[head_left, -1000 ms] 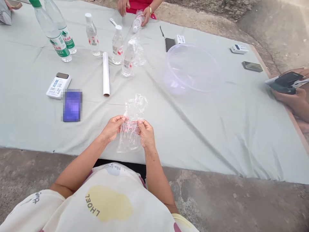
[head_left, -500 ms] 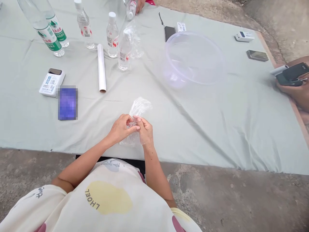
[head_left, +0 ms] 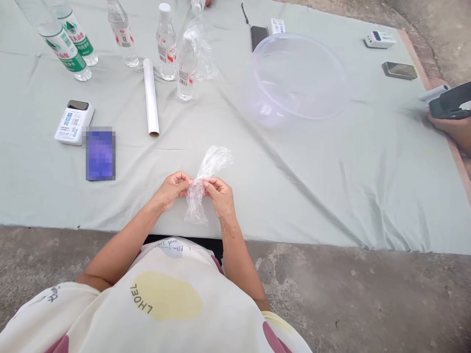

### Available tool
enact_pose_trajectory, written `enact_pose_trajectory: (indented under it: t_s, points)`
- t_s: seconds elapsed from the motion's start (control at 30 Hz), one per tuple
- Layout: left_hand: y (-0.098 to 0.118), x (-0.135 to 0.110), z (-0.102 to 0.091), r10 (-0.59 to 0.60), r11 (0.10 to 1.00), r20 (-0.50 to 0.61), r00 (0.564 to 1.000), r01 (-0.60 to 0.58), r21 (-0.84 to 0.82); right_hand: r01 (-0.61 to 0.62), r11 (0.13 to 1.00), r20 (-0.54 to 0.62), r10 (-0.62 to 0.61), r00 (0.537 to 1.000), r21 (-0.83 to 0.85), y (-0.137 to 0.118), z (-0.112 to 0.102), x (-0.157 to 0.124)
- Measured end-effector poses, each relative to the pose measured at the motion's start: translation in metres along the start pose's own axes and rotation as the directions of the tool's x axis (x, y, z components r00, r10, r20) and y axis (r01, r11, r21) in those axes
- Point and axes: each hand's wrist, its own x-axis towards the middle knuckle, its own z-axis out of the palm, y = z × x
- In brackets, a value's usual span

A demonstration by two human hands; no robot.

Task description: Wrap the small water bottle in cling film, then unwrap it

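A crumpled piece of clear plastic film is gathered at its middle near the table's front edge. My left hand pinches it from the left side. From the right, my right hand pinches the same narrow waist, thumb against fingers. The film fans out above and below the pinched part. Beyond my hands lies a white roll of film with a cardboard core.
Several water bottles stand at the back left; one has plastic film about it. A clear basin stands right of centre. White power bank and blurred blue item lie left. Someone's hand is at the right edge.
My hands have drawn apart sideways, and the film between them is now pulled into a narrow waist. The view has shifted slightly. The person's hand at the back has mostly left the picture.
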Motion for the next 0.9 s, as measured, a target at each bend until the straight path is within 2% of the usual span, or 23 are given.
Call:
enact_pose_trajectory:
  t_s: [0.13,0.27,0.37,0.43,0.5,0.57,0.6,0.63,0.7,0.73,0.8,0.87,0.9]
  points:
    - [0.006,-0.001,-0.017,0.038,0.999,-0.116,0.993,-0.037,0.008,-0.023,0.999,-0.088,0.02,0.996,-0.027,-0.004,-0.017,0.003]
    - [0.011,-0.005,-0.041,0.163,0.961,-0.276,0.947,-0.089,0.262,-0.033,0.996,-0.201,0.017,0.979,-0.08,-0.005,-0.047,0.007]
    - [0.013,-0.01,-0.052,0.231,0.891,-0.278,0.932,-0.087,0.446,-0.059,0.987,-0.246,0.022,0.969,-0.147,-0.009,-0.07,0.009]
    - [0.014,-0.013,-0.053,0.222,0.877,-0.278,0.935,-0.068,0.475,-0.075,0.972,-0.298,0.005,0.955,-0.224,-0.018,-0.082,0.007]
    - [0.013,-0.014,-0.048,0.187,0.889,-0.273,0.944,-0.044,0.455,-0.041,0.94,-0.401,-0.106,0.91,-0.339,-0.032,-0.086,0.002]
    - [0.011,-0.013,-0.041,0.143,0.909,-0.253,0.957,-0.026,0.415,0.059,0.878,-0.459,-0.304,0.835,-0.476,-0.047,-0.079,-0.006]
    - [0.01,-0.012,-0.037,0.124,0.92,-0.236,0.964,-0.022,0.391,0.123,0.829,-0.432,-0.404,0.807,-0.545,-0.052,-0.072,-0.009]
    - [0.008,-0.011,-0.034,0.108,0.93,-0.218,0.97,-0.021,0.366,0.191,0.768,-0.358,-0.483,0.799,-0.611,-0.055,-0.062,-0.012]
    - [0.005,-0.009,-0.03,0.076,0.945,-0.188,0.979,-0.011,0.326,0.315,0.603,-0.104,-0.557,0.824,-0.733,-0.053,-0.037,-0.015]
    - [0.004,-0.008,-0.029,0.056,0.948,-0.17,0.984,0.001,0.32,0.362,0.498,0.049,-0.536,0.843,-0.788,-0.049,-0.024,-0.014]
    - [0.005,-0.009,-0.029,0.035,0.931,-0.14,0.99,0.018,0.365,0.416,0.274,0.292,-0.398,0.87,-0.867,-0.035,0.0,-0.01]
    - [0.01,-0.014,-0.03,0.092,0.866,-0.155,0.984,-0.003,0.5,0.435,0.104,0.404,-0.227,0.886,-0.895,-0.022,0.017,-0.004]
    - [0.014,-0.018,-0.031,0.172,0.808,-0.184,0.968,-0.032,0.588,0.438,0.055,0.425,-0.157,0.891,-0.897,-0.016,0.023,0.0]
